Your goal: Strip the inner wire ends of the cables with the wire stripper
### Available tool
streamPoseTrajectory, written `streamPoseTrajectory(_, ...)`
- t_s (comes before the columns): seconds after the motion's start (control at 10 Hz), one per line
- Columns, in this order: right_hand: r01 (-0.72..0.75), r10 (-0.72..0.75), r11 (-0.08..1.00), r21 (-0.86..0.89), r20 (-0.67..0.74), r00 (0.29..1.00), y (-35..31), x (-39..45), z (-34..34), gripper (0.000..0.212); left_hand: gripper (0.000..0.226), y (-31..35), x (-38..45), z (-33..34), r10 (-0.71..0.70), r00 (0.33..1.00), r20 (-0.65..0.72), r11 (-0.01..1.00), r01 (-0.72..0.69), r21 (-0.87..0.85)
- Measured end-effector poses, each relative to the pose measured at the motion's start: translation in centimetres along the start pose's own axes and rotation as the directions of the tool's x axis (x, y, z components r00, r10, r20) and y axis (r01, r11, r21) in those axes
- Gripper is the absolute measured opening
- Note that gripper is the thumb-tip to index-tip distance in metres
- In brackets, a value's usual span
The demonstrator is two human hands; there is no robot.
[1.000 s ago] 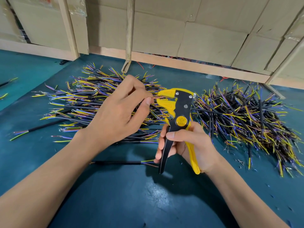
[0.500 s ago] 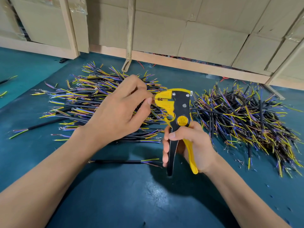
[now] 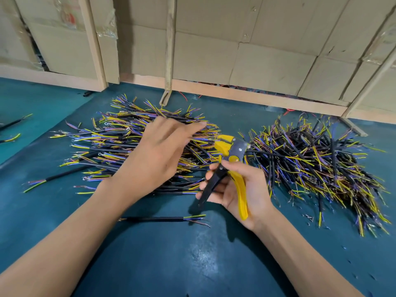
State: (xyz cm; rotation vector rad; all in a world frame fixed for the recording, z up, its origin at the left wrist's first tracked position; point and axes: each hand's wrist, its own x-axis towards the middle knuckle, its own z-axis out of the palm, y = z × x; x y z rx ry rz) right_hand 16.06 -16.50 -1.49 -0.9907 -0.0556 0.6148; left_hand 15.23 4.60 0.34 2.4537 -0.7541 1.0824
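Wire stripper (image 3: 232, 166) gripped by right hand (image 3: 242, 189); blurred left hand (image 3: 158, 151) fingers extended.

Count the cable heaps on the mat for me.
2: one heap left of the wire stripper, under the left hand; another heap to its right. Stray cables lie apart.

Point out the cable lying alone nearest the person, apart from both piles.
The single black cable on the mat under the left forearm, its coloured wire ends fanned toward the right. The others lie in piles or farther left.
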Motion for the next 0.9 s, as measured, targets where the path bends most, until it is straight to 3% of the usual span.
streamPoseTrajectory(0.2,-0.035,-0.003,0.938,-0.344,-0.11,0.994,0.3,0.1,0.4,0.009,0.028,1.0,2.0,0.1,0.03,0.997,-0.067,0.999,-0.028,0.034)
streamPoseTrajectory(0.3,-0.008,-0.034,0.904,-0.428,-0.09,0.995,0.6,0.0,0.5,0.009,0.02,2.0,4.6,-0.1,0.092,0.995,-0.043,0.995,-0.09,0.052)
streamPoseTrajectory(0.6,0.022,-0.037,0.893,-0.45,-0.025,0.999,0.4,-0.7,0.9,0.01,0.02,5.2,13.5,3.3,0.193,0.954,0.231,0.981,-0.192,-0.027)
streamPoseTrajectory(0.8,0.04,-0.045,0.898,-0.439,-0.002,0.999,0.5,-0.5,0.7,0.013,0.027,9.7,16.8,9.0,0.366,0.853,0.372,0.931,-0.335,-0.148)
streamPoseTrajectory(0.9,0.014,-0.027,0.906,-0.423,-0.023,0.999,0.6,-0.6,1.0,0.052,0.045,11.2,16.2,10.3,0.37,0.842,0.391,0.927,-0.361,-0.1)
